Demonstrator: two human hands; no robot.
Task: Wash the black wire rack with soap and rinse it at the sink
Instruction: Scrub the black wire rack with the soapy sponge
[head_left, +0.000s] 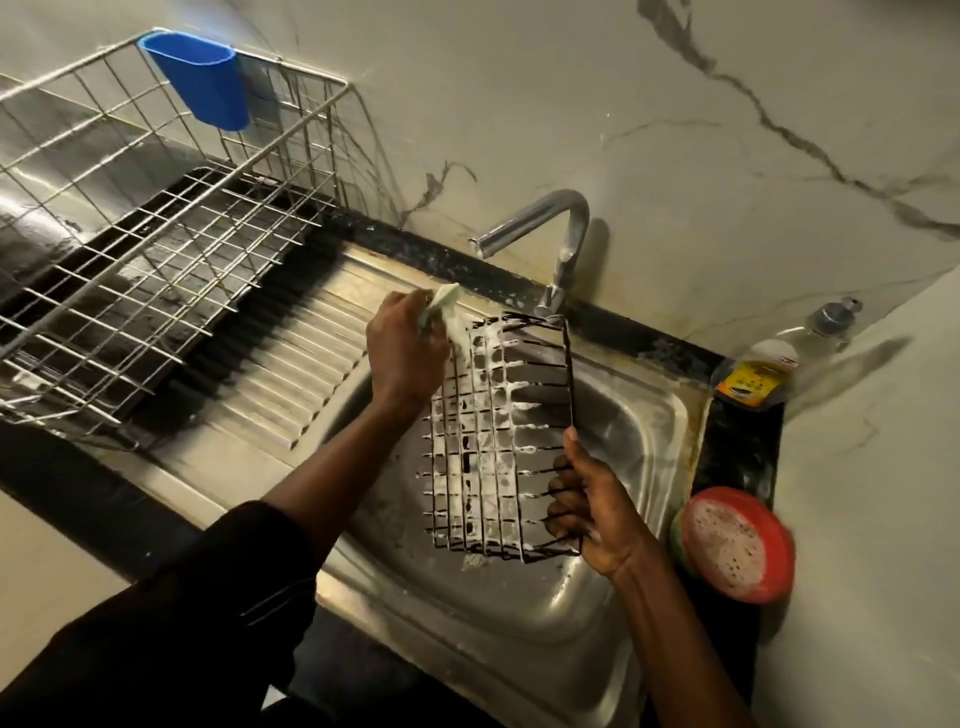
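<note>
While the right hand (592, 506) gripped the black wire rack (497, 415), the left hand (408, 358) clutched a sponge (442, 304) against it.

Pale marble-look wall (675, 130) with dark veins, black speckled counter strip (408, 244) along its foot, silver wire dish drainer (156, 231) at left, blue plastic cup (202, 78) hooked on its rim, dim warm light.

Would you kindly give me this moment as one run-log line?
phase: soaping | left hand: holds sponge against black wire rack | right hand: grips rack's near edge over sink | faucet: no water visible | rinse: pending
</note>
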